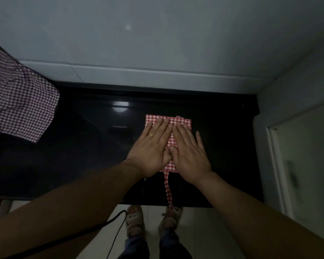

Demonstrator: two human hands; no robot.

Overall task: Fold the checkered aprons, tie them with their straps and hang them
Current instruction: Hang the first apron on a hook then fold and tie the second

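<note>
Red-and-white checkered apron point(176, 121), folded into a small rectangle, lies flat on the glossy black bench point(223, 146), right of centre. Its thin checkered strap point(167, 189) trails toward the near edge and hangs over it. Left hand point(151, 150) and right hand point(190, 154) press palms-down on the fold, side by side, fingers extended and together, thumbs touching; nothing gripped. Gold ring point(151, 135) on left hand. Dark purple-and-white checkered cloth point(21, 101) hangs at far left, well apart.
</note>
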